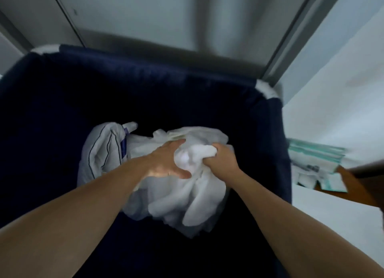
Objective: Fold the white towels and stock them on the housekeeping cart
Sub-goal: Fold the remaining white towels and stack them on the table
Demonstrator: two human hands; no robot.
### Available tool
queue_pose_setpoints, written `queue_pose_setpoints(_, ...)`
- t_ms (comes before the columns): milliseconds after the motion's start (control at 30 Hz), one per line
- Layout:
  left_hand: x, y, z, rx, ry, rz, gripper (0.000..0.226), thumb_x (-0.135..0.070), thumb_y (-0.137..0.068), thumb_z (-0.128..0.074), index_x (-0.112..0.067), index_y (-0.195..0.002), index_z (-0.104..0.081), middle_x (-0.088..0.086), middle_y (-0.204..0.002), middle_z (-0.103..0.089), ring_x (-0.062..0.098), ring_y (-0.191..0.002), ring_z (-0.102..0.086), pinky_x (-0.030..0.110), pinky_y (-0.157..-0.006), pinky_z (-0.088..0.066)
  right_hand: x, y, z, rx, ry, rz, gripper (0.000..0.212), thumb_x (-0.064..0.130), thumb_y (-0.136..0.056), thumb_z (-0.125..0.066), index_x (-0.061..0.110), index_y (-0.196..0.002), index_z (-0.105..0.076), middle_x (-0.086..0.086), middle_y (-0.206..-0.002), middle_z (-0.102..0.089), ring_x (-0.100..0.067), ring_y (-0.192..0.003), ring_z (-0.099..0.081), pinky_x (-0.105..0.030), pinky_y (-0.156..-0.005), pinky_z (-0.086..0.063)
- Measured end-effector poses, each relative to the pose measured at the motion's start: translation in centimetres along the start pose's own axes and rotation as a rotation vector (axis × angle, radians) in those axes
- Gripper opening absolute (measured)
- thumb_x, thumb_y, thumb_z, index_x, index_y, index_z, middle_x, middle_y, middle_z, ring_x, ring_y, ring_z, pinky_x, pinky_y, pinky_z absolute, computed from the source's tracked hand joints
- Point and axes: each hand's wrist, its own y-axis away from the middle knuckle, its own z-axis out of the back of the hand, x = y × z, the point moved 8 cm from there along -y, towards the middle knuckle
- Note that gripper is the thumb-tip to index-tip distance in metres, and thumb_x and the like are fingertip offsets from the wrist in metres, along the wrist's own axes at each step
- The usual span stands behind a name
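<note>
**Both hands down in the laundry bin, towel still a crumpled mess**

So the white towel [187, 198] is sitting bunched up at the bottom of a navy fabric laundry bin [145, 90], not folded at all. The right hand [220, 159] has its fingers curled tight round a wad of it near the top of the heap. The left hand [166, 163] is spread flat, thumb out wide, pressing against the same bundle and gripping nothing. Just left of the towel, touching it, there's a white linen piece with dark piping [99, 151]. Off to the right, outside the bin, some teal-and-white packets [315, 155] lie on a wooden tabletop [353, 184]. Everything's a bit blurry.
</note>
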Motion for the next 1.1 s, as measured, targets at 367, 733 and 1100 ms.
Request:
queue_pose_setpoints(367,-30.3,15.8,1.6,-0.423,0.140,-0.423,0.042,-0.029,-0.064,-0.083,-0.042,-0.099,-0.062,-0.009,-0.111,-0.067,0.010,-0.102,-0.063,0.023,-0.083,-0.054,10.6,19.9,26.6,-0.179,-0.485,0.501,0.031,0.012,-0.058,-0.062,0.014,-0.089,-0.066,0.011,-0.080,-0.070,-0.004,-0.077,-0.066,-0.025,-0.067,-0.054)
queue_pose_setpoints(733,-48.5,24.6,0.1,-0.571,0.735,-0.689,0.028,-0.006,-0.076,-0.078,-0.021,-0.098,-0.071,-0.001,-0.089,-0.077,0.018,-0.085,-0.074,0.031,-0.066,-0.061,6.9,35.4,45.5,-0.231,-0.458,0.727,0.048,0.021,-0.073,-0.046,0.002,-0.115,-0.061,-0.034,-0.110,-0.054,-0.031,-0.094,-0.054,-0.045,-0.084,-0.039)
queue_pose_setpoints(1100,-53.6,18.7,-9.9,-0.156,0.750,-0.651,0.051,-0.029,-0.068,-0.083,-0.014,-0.114,-0.067,0.003,-0.094,-0.077,0.025,-0.088,-0.074,0.034,-0.063,-0.060,-4.8,38.3,49.5,-0.637,0.154,0.218,0.048,0.017,-0.080,-0.073,0.022,-0.127,-0.060,0.001,-0.120,-0.068,-0.023,-0.113,-0.060,-0.035,-0.094,-0.047)
